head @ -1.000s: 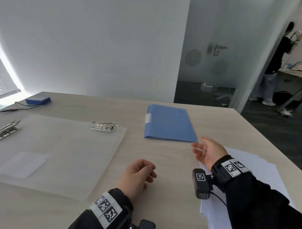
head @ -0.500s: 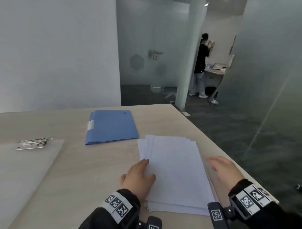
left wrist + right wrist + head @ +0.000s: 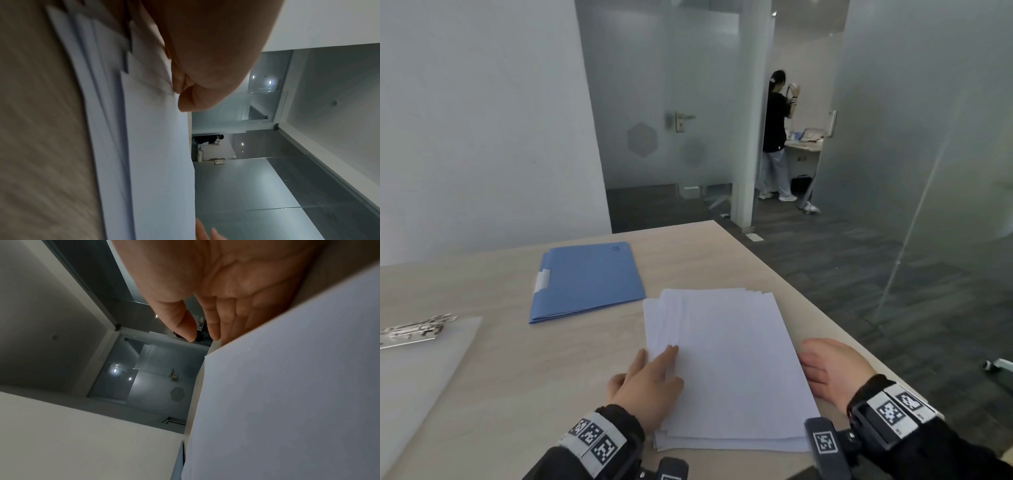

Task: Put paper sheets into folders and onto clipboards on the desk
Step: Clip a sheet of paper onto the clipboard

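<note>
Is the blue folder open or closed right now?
Closed. The blue folder lies flat on the desk, cover down, no sheets showing inside.

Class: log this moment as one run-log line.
left hand: flat on paper stack | right hand: open beside stack | blue folder: closed, untouched

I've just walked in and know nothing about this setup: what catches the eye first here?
A fanned stack of white paper lies at the desk's near right, with the left hand pressing flat on its left edge and the right hand open at its right edge. Beyond it lies a closed blue folder.
</note>
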`<state>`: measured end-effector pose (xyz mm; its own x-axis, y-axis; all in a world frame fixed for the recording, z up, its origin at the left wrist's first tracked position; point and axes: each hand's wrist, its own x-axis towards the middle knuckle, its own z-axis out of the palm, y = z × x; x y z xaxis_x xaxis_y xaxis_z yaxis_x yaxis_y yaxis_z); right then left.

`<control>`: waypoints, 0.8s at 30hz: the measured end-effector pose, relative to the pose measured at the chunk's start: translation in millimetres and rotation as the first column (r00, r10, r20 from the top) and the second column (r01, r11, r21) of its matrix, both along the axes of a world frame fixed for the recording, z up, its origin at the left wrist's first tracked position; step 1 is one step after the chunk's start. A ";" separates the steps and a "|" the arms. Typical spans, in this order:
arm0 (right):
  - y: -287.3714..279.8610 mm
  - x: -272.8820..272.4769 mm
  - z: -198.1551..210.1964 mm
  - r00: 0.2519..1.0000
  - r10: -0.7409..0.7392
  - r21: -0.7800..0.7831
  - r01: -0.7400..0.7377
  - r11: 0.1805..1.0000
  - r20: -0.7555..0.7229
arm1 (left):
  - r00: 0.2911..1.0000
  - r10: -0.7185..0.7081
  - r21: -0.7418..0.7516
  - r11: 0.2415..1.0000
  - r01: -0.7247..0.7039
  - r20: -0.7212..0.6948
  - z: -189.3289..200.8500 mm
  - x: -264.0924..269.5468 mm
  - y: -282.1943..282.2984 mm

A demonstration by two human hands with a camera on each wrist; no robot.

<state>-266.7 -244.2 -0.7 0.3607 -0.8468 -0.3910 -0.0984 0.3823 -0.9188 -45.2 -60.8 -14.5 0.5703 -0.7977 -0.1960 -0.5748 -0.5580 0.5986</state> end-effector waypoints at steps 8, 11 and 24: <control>-5.4 -2.5 -7.1 0.993 0.094 -0.031 -0.097 0.995 -0.069 | 1.000 -0.011 0.012 1.000 0.011 0.010 2.5 -2.3 1.9; -7.3 -2.0 -8.2 0.991 0.083 -0.063 -0.090 0.994 -0.108 | 1.000 -0.006 0.032 0.999 0.007 -0.020 8.5 -4.6 5.6; -10.9 3.4 -16.1 0.972 0.067 -0.186 -0.111 0.976 -0.226 | 0.996 -0.088 0.084 0.992 0.089 -0.009 13.8 -6.7 5.3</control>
